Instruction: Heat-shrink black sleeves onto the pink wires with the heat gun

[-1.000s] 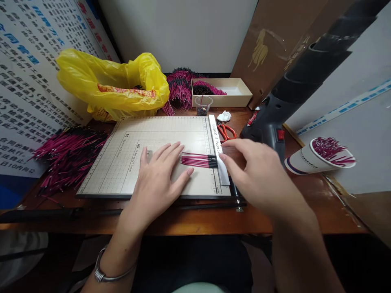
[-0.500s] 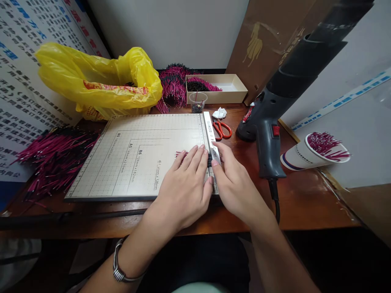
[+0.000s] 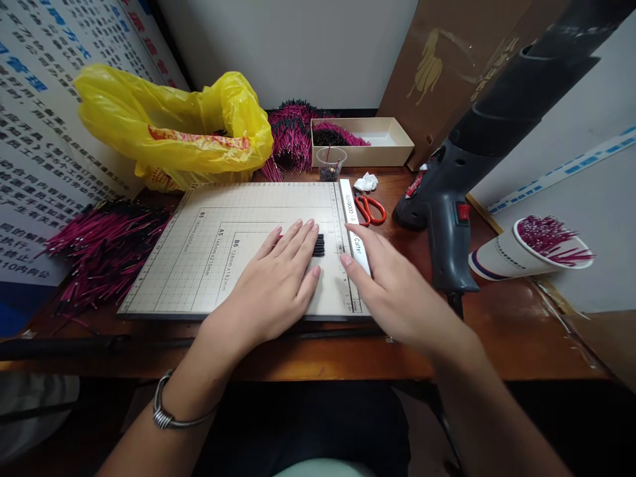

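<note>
My left hand point(image 3: 271, 281) lies flat, fingers stretched out, on a row of short magenta wires with black ends point(image 3: 318, 244). The black ends stick out to the right of its fingertips, and its palm covers most of the row. Under it is the paper cutter's board point(image 3: 213, 255), printed with size lines. At the board's right edge, my right hand point(image 3: 397, 291) is open, thumb and fingers apart, over the white strip point(image 3: 352, 209) of the cutter. Whether it touches the strip I cannot tell.
Behind the board stand a yellow plastic bag point(image 3: 173, 149), a plastic cup point(image 3: 330, 165) and a shallow box point(image 3: 365, 154) with wires. Scissors point(image 3: 375, 211), a heat gun point(image 3: 444, 222) and a paper cup of wires point(image 3: 504, 255) are at the right. More wires point(image 3: 109, 248) are piled at the left.
My left hand has slid left with the row of wires, so the black ends now lie away from the white strip. The gap between my hands has widened. The view has shifted slightly.
</note>
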